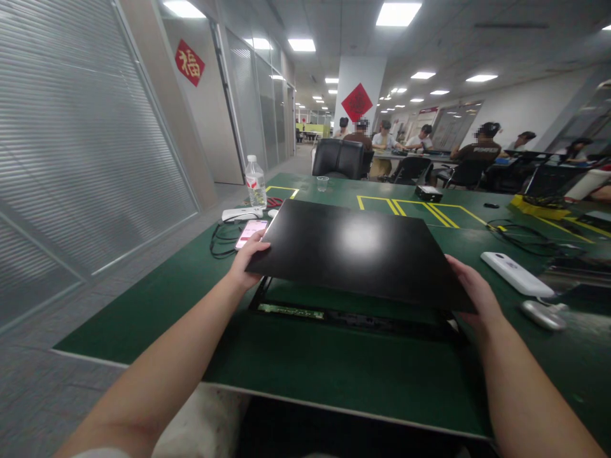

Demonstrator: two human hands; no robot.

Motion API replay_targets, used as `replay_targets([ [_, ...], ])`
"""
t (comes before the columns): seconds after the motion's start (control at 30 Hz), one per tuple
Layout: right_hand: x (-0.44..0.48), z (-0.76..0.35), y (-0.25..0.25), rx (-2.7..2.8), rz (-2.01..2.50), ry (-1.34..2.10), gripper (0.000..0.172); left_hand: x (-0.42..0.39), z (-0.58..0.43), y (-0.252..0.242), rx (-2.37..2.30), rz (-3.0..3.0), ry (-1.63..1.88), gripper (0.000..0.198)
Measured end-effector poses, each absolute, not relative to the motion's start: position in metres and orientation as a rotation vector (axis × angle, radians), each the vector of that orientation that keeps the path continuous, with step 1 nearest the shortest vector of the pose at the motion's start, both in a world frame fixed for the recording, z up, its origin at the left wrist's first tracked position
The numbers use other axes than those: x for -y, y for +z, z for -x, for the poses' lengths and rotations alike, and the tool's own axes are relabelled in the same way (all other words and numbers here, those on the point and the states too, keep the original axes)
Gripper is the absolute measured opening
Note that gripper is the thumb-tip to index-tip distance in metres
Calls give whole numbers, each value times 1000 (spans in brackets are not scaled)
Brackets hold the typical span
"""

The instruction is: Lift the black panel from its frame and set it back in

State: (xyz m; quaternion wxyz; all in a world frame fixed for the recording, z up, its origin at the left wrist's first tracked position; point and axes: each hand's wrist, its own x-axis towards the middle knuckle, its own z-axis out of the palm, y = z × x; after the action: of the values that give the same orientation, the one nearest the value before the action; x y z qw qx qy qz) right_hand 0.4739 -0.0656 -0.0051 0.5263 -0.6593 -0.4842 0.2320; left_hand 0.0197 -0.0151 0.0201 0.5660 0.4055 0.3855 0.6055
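A large flat black panel [356,251] is held above the green table [157,305], its near edge raised. My left hand [248,259] grips the panel's near-left corner, thumb on top. My right hand [472,296] grips the near-right corner, fingers wrapped under the edge. Beneath the lifted panel lies a black frame [344,316] with a narrow green circuit strip [291,311] along its near side.
Left of the panel lie a pink phone [251,232], a white device [242,214], black cables [222,238] and a water bottle [256,182]. To the right sit a white device [517,273], a grey mouse [543,313] and more cables [522,235]. People sit at desks far behind.
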Motion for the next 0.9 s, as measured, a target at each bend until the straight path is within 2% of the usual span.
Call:
replay_targets([
  [0.1, 76, -463, 8, 985, 1336, 900, 64, 13, -19, 18, -901, -937, 1410, 45],
  [0.23, 83, -454, 16, 891, 1319, 1018, 58, 11, -18, 17, -895, -959, 1401, 42],
  [0.37, 84, -454, 16, 760, 1198, 978, 45, 10, -23, 15, -873, -997, 1397, 33],
  [0.5, 82, -458, 16, 640, 1096, 920, 41, 6, -26, 10, -1049, -1100, 1327, 37],
  [0.7, 74, -460, 12, 618, 984, 704, 37, -3, -13, 1, -1427, -1373, 1367, 17],
  [0.9, 64, -476, 3, 438, 1007, 523, 31, -6, -3, -5, -1594, -1507, 1238, 15],
])
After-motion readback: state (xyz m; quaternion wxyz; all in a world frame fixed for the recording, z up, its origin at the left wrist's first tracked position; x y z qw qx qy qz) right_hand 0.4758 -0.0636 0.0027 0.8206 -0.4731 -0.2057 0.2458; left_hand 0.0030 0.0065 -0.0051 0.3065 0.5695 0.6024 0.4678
